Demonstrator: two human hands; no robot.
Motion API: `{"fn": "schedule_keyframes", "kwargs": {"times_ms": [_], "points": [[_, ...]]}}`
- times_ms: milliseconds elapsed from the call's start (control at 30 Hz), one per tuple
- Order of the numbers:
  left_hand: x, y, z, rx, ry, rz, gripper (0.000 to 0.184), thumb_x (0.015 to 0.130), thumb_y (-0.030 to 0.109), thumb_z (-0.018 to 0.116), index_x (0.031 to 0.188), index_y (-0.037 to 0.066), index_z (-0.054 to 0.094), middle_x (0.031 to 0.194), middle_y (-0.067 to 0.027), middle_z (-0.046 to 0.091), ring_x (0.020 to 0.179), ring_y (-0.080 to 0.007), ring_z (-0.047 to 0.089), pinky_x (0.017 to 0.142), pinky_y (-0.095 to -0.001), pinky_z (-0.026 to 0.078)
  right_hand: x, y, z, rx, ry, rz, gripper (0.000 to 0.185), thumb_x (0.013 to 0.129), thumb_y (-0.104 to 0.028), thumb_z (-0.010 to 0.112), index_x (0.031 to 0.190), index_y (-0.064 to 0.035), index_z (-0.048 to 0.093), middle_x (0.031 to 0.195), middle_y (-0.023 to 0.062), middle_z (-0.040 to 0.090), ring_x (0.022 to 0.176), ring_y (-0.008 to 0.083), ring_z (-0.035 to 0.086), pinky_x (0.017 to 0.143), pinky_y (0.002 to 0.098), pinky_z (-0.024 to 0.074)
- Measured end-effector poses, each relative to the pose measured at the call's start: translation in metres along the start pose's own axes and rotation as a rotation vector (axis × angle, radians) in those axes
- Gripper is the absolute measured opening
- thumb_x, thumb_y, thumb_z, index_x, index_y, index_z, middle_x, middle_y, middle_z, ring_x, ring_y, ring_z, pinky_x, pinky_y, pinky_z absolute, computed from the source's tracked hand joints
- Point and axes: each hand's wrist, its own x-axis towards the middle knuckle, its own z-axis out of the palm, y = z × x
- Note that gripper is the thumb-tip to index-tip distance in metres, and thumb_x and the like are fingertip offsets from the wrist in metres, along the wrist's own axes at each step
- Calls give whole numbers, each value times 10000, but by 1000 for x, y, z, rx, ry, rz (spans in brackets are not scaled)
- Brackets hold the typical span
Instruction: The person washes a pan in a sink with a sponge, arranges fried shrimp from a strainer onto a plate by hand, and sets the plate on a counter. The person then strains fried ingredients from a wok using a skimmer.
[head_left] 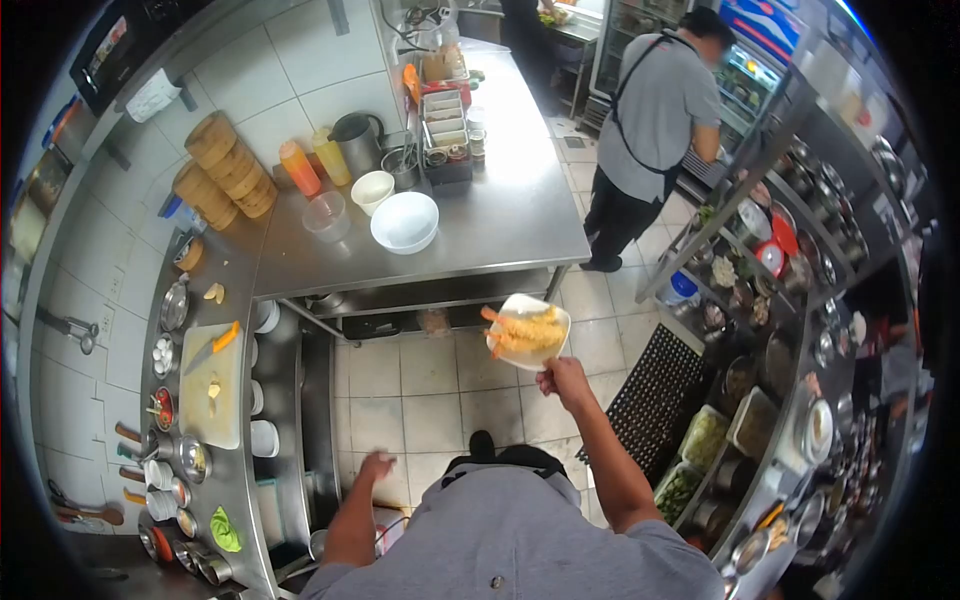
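Note:
My right hand grips the near edge of a small white dish, held out over the floor in front of me. On the dish lie battered fried shrimp, golden with orange tails towards the left. My left hand hangs low on the left, above the floor tiles and near the side counter. Motion smears its fingers, and I see nothing in it.
Ahead stands a steel table with a white bowl and sauce bottles. A cutting board with a knife lies on the left counter. A person stands ahead right, beside shelving. A black mat covers floor to the right.

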Motion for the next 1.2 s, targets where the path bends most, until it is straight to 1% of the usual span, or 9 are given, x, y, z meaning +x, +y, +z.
{"fn": "schedule_keyframes", "kwargs": {"times_ms": [100, 200, 267, 367, 567, 700, 900, 1100, 1200], "points": [[67, 130, -86, -299, 304, 34, 610, 808, 351, 692, 1288, 6, 542, 1128, -246, 650, 1099, -350, 610, 949, -386, 488, 73, -61, 0, 4, -1, -81, 195, 871, -144, 523, 864, 45, 569, 687, 130, 628, 479, 182, 567, 438, 304, 477], [103, 257, -135, -484, 607, 458, 605, 823, 156, 659, 1372, 33, 438, 1307, -244, 514, 1193, -383, 527, 956, -433, 466, 161, -118, -3, 44, 1, -94, 186, 870, -149, 525, 862, 32, 564, 682, 124, 625, 482, 176, 569, 439, 308, 472], [106, 336, -173, -23, 827, 662, 613, 807, 92, 635, 1379, 45, 422, 1344, -219, 469, 1240, -386, 468, 1013, -462, 412, 232, -153, -10, 30, -30, -89, 188, 876, -152, 515, 867, 29, 564, 685, 122, 627, 481, 173, 574, 437, 310, 468], [109, 407, -195, 94, 798, 699, 606, 807, 83, 637, 1372, 31, 423, 1351, -182, 475, 1252, -356, 451, 1055, -450, 369, 325, -205, -16, -7, -46, -97, 183, 881, -148, 510, 881, 25, 570, 686, 116, 625, 490, 166, 572, 454, 302, 468], [132, 417, -172, -43, 520, 359, 451, 847, 193, 629, 1268, 55, 544, 1258, -178, 564, 1183, -349, 524, 1002, -445, 416, 503, -304, -19, -47, -50, -129, 199, 853, -153, 507, 845, 32, 581, 725, 127, 639, 546, 171, 591, 484, 296, 477], [117, 392, -135, -337, 259, -127, 529, 838, 314, 677, 1278, 55, 538, 1105, -199, 666, 1027, -358, 639, 893, -414, 509, 603, -360, -11, 22, -51, -100, 186, 890, -126, 487, 899, 39, 573, 718, 133, 643, 515, 173, 591, 446, 290, 469], [74, 353, -52, -554, 388, -552, 547, 803, 379, 713, 1222, 48, 591, 1055, -197, 691, 994, -321, 666, 866, -397, 526, 686, -401, 3, 65, -42, -48, 176, 898, -105, 505, 943, 57, 554, 786, 153, 657, 572, 192, 614, 485, 295, 502], [40, 376, 36, -417, 456, -459, 392, 865, 364, 636, 1168, 116, 664, 1092, -195, 674, 879, -236, 699, 800, -335, 540, 770, -420, 31, 173, -51, -304, 289, 918, -122, 605, 1101, 90, 537, 908, 162, 686, 690, 208, 669, 561, 267, 529], [41, 413, 16, -600, 401, -627, 450, 855, 355, 657, 1196, 63, 636, 971, -143, 711, 884, -219, 697, 807, -338, 537, 738, -407, 60, 143, -49, -423, 385, 927, -134, 616, 1245, 56, 513, 987, 114, 700, 777, 188, 676, 617, 268, 526]]}}
